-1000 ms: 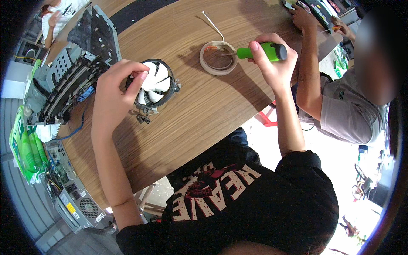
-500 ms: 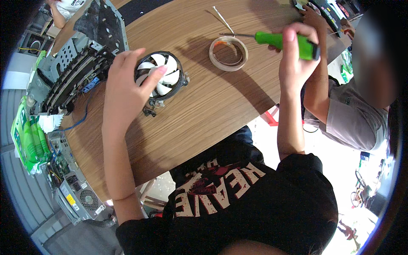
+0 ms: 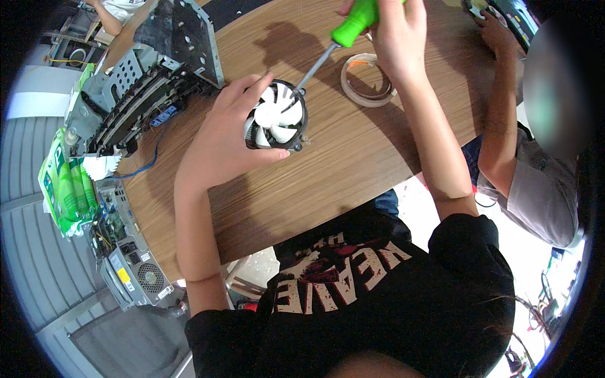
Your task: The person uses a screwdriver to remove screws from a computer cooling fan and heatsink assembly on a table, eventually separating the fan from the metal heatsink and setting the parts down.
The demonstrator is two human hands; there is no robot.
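A round cooling fan with white blades and a black frame lies on the wooden table. Around its left side wraps my left hand, thumb at the near edge and fingers at the far edge. My right hand grips a screwdriver by its green handle, partly cut off by the top of the picture. The metal shaft slants down to the left, its tip at the fan's far right rim. Whether the tip sits in a screw is too small to tell.
An opened metal computer case stands at the far left, a blue cable trailing from it. Right of the fan lies a tape roll. Green packets and another computer unit are left. A co-worker's hand works at far right.
My right hand has swung the screwdriver left and tilted it down, bringing its tip to the fan. My left hand has closed around the fan's side. The whole view has shifted slightly.
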